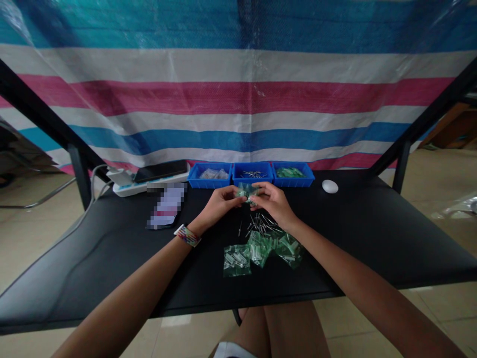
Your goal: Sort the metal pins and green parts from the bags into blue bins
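Note:
My left hand (219,204) and my right hand (272,201) meet above the black table (372,233), both pinching a small clear green-tinted bag (246,191) between them. Loose metal pins (261,223) lie scattered on the table just below my hands. Nearer to me lie several filled small bags (261,251) with pins inside. A colourful woven band sits on my left wrist.
Three blue bins (251,174) stand in a row at the table's far edge, holding clear bags, metal pins and green bags. A white power strip (149,184) with a dark phone on it lies at the far left, a blurred card beside it. A white round object (330,186) rests on the right.

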Motion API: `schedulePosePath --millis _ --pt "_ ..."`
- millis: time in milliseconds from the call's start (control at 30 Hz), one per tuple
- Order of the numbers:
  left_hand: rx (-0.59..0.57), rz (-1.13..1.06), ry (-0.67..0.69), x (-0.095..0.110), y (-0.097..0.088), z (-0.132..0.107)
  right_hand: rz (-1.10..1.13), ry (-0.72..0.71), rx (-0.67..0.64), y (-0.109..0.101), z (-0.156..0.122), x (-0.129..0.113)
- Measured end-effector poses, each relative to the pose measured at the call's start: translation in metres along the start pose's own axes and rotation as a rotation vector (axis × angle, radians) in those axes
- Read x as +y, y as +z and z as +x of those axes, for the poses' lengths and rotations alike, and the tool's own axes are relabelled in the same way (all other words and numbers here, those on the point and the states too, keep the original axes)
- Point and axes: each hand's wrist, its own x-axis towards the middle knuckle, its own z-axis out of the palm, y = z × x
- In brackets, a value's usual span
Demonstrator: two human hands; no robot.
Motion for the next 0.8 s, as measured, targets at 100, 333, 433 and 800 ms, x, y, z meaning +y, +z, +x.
schedulePosePath --millis 100,333,433,800 --pt "0.041 -0.023 0.024 -0.0014 -0.0001 0.0007 0.016 0.034 -0.043 -0.0001 -0.0004 0.0008" --pt "-0.030 -0.045 0.022 0.0038 0.0030 -0.0016 -0.008 0.017 -0.016 -0.0019 0.0004 0.0013" --pt "-0.046 -0.050 0.023 0.0030 0.0036 -0.0023 -0.014 0.024 -0.012 -0.0031 0.0006 0.0020" --pt "-0.051 -0.078 0.022 -0.0032 0.0014 -0.0017 -0.068 -0.032 -0.062 -0.0023 0.0013 0.0055"
